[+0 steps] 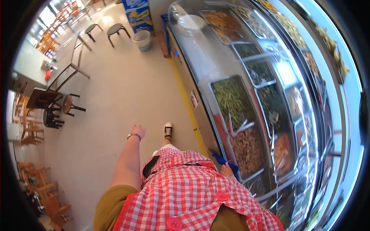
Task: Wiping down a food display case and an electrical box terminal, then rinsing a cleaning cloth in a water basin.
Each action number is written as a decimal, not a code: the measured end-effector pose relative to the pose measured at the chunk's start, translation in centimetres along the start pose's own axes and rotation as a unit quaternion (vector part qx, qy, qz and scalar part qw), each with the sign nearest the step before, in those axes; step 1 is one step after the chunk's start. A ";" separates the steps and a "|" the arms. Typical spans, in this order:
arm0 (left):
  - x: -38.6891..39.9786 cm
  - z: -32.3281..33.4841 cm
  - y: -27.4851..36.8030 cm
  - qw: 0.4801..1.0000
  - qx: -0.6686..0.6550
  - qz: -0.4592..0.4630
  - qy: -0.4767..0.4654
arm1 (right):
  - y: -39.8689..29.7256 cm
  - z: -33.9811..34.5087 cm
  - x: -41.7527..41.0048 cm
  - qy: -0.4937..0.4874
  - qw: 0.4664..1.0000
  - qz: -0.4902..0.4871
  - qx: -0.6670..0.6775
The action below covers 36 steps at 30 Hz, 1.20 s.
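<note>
My left hand (138,131) hangs over the floor, well out from my body, with a metal-banded watch (133,135) at the wrist. Nothing shows in it, but its fingers are too blurred to read. On my other side, my right hand (227,170) grips a blue cloth (218,158) close to the front of a glass food display counter (185,72). Behind the glass, metal trays hold green vegetables (229,99) and a brown chopped dish (248,151). Tongs (243,127) lie across these two. A red-and-white checked apron (185,187) covers my front.
A yellow floor line (185,99) runs along the counter's base. Ahead stand a bucket (142,40), a blue printed box stack (138,16) and a grey stool (115,29). On the left are a brown stool (68,104), a folding table (43,98) and wooden chairs (34,130).
</note>
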<state>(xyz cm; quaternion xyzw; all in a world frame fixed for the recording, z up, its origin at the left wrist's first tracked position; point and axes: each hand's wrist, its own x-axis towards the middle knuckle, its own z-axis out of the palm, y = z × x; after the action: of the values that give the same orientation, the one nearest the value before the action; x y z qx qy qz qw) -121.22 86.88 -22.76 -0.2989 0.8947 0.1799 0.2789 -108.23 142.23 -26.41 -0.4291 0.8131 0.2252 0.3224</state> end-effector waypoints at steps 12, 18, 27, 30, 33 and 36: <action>-3.5 2.5 11.4 0.977 0.027 0.199 -0.076 | -11.8 6.7 -21.6 0.000 0.734 0.364 0.573; -0.5 0.1 12.2 0.967 0.058 0.227 -0.099 | -1.1 -9.6 -22.0 0.477 0.451 0.494 0.570; 10.6 -8.9 6.3 0.986 0.015 0.156 -0.049 | 15.6 -12.2 -8.7 0.355 0.477 0.790 0.150; 13.7 -14.0 0.9 0.994 0.015 0.107 -0.034 | 19.9 -17.6 -5.2 0.394 0.492 0.773 0.078; 15.9 -19.0 -2.0 1.000 -0.011 0.023 0.006 | 24.4 -20.7 -0.7 0.445 0.449 0.768 0.109; 19.4 -21.1 -7.5 0.998 -0.038 -0.036 0.043 | 27.9 -28.1 4.2 0.451 0.484 0.743 0.104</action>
<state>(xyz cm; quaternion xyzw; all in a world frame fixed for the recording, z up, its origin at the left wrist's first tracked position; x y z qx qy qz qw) -137.61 62.44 -19.20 -0.3484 0.8871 0.1909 0.2351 -142.86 136.59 -7.52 0.3281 0.8812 0.0705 -0.3331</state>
